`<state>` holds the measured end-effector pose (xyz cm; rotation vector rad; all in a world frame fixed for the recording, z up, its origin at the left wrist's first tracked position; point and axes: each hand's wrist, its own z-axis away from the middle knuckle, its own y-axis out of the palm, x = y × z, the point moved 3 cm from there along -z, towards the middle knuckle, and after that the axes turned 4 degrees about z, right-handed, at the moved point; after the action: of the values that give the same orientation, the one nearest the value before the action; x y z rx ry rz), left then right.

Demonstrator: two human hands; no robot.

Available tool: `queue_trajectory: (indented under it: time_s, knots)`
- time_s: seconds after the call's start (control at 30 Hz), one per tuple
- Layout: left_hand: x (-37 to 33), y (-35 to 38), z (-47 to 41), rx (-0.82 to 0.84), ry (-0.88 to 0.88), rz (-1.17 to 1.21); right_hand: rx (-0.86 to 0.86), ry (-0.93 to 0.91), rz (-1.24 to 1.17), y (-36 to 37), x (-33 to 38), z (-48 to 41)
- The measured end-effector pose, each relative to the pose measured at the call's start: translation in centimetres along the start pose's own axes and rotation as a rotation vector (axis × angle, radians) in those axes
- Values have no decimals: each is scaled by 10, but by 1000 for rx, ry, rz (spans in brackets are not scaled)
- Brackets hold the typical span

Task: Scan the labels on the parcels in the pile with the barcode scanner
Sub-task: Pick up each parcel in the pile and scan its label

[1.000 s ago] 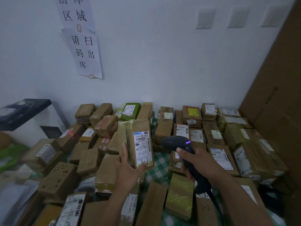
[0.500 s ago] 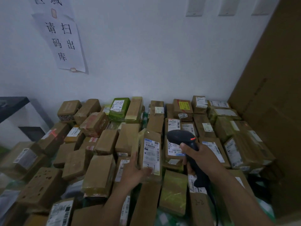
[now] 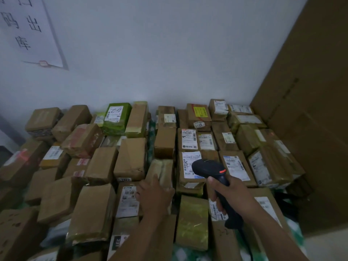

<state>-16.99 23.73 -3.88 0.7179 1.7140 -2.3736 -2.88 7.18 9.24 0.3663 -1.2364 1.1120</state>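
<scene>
Dozens of parcels [image 3: 130, 162] lie packed around both hands. Right hand [image 3: 228, 194] grips the black barcode scanner [image 3: 209, 168], its head over a white label [image 3: 187, 166] just ahead. Left hand [image 3: 154, 198] lies on a taped parcel [image 3: 163, 170]; whether it grips, I cannot tell.

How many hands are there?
2. The left hand rests on a yellowish tape-wrapped cardboard parcel mid-pile; the right hand, beside it, grips the black handheld barcode scanner. No others show.
</scene>
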Motion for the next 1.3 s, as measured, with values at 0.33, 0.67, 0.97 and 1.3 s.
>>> queue_trajectory:
  time_s: [0.33,0.67,0.97,1.3]
  knots:
    - [4,44,-19,-26,82,21,-31,74,2,1,-20,-9]
    - [23,38,-11,160,188,-30,16,30,-26,21,-21,-5]
    - [67,25,115,61,-84,424,146,-27,-36,37,-40,30]
    - [88,40,179,137,11,-136,180,-37,85,46,-57,73]
